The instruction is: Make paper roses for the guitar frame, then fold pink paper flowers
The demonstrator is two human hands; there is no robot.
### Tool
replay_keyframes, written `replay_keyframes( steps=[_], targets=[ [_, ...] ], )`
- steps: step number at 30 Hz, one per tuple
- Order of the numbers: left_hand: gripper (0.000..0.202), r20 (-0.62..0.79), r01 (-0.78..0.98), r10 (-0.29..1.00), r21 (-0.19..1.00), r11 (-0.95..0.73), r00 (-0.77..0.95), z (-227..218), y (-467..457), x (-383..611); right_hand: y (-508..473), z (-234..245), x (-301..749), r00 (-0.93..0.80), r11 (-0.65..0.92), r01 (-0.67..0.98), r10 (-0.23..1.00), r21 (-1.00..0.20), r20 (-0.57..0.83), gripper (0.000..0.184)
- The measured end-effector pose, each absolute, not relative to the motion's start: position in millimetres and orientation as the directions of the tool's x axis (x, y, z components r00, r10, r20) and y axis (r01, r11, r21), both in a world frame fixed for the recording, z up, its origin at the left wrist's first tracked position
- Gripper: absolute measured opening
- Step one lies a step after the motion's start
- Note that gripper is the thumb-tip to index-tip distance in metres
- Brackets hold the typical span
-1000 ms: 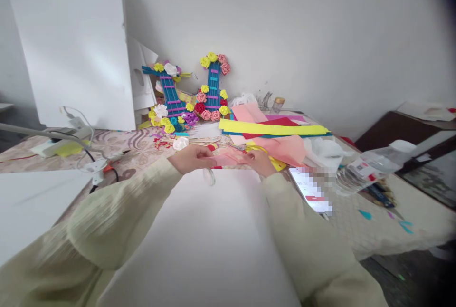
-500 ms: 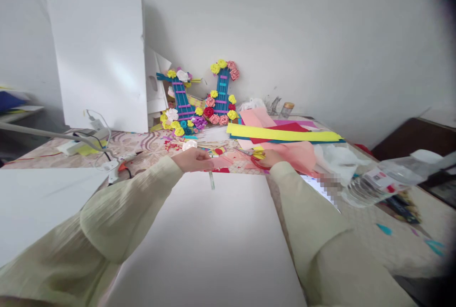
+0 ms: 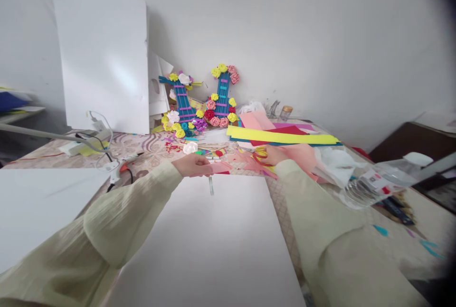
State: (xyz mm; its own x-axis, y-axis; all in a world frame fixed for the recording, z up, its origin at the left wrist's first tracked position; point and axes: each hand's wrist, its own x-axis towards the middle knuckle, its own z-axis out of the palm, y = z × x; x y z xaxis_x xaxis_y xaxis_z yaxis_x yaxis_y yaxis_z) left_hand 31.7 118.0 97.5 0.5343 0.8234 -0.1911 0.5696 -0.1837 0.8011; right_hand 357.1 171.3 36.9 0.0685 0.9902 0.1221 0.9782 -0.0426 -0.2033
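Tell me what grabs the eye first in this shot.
Two blue craft pieces covered in yellow, pink and white paper flowers stand against the back wall. Right of them lies a bright stack of coloured paper sheets, yellow on top. Nearer, the left hand pinches a pink paper piece at the far edge of a big white board, while the right hand rests at yellow-handled scissors.

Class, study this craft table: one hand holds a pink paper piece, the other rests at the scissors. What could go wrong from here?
1. The right hand rests at the scissors amid loose pink scraps; blades could nick fingers or the wrong sheet.
2. The water bottle lies on its side beside the coloured paper stack; a leak might soak it.
3. The left hand holds its pink paper piece near the glue gun and its cable, which a sleeve could snag.
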Motion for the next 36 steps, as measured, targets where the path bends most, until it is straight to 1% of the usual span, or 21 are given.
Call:
replay_keyframes(
  steps=[2, 5, 8, 11, 14, 17, 19, 20, 24, 26, 30, 33, 36],
  targets=[
    [0.030, -0.194, 0.565, 0.816, 0.804, -0.186, 0.545, 97, 118, 32, 171, 42, 356, 0.070, -0.047, 0.983, 0.989, -0.176, 0.129, 0.041],
    [0.031, -0.196, 0.554, 0.804, 0.811, -0.189, 0.562, 96, 118, 31, 169, 53, 357, 0.084, -0.059, 0.983, 0.986, -0.172, 0.143, 0.042],
    [0.033, -0.207, 0.550, 0.794, 0.815, -0.183, 0.571, 94, 120, 30, 160, 66, 358, 0.083, -0.057, 0.980, 0.988, -0.191, 0.129, 0.049],
    [0.035, -0.226, 0.551, 0.781, 0.816, -0.174, 0.582, 93, 122, 30, 144, 81, 358, 0.049, -0.028, 0.973, 0.995, -0.228, 0.087, 0.057],
    [0.038, -0.251, 0.552, 0.764, 0.819, -0.159, 0.594, 90, 124, 30, 123, 96, 359, -0.021, 0.038, 0.963, 0.998, -0.268, 0.065, 0.050],
    [0.040, -0.272, 0.549, 0.746, 0.823, -0.148, 0.608, 85, 127, 32, 103, 104, 366, -0.166, 0.172, 0.936, 0.985, -0.307, 0.044, 0.041],
    [0.040, -0.276, 0.547, 0.738, 0.824, -0.148, 0.616, 81, 129, 33, 92, 105, 374, -0.263, 0.256, 0.915, 0.965, -0.311, 0.021, 0.041],
    [0.039, -0.279, 0.549, 0.735, 0.822, -0.150, 0.618, 79, 130, 34, 87, 104, 378, -0.282, 0.270, 0.913, 0.959, -0.306, 0.008, 0.042],
    [0.036, -0.295, 0.564, 0.721, 0.810, -0.159, 0.627, 76, 131, 38, 69, 98, 381, -0.245, 0.205, 0.933, 0.963, -0.296, -0.108, 0.040],
    [0.035, -0.304, 0.570, 0.709, 0.805, -0.167, 0.636, 76, 130, 42, 62, 96, 372, -0.289, 0.229, 0.919, 0.945, -0.321, -0.155, 0.040],
    [0.032, -0.310, 0.591, 0.703, 0.784, -0.192, 0.640, 77, 127, 50, 54, 96, 346, -0.373, 0.299, 0.891, 0.912, -0.343, -0.174, 0.039],
    [0.030, -0.303, 0.614, 0.716, 0.759, -0.218, 0.629, 77, 125, 54, 56, 95, 334, -0.373, 0.306, 0.895, 0.912, -0.325, -0.169, 0.041],
    [0.029, -0.297, 0.631, 0.721, 0.736, -0.246, 0.627, 78, 123, 57, 59, 97, 328, -0.373, 0.303, 0.890, 0.913, -0.340, -0.163, 0.044]
  ],
)
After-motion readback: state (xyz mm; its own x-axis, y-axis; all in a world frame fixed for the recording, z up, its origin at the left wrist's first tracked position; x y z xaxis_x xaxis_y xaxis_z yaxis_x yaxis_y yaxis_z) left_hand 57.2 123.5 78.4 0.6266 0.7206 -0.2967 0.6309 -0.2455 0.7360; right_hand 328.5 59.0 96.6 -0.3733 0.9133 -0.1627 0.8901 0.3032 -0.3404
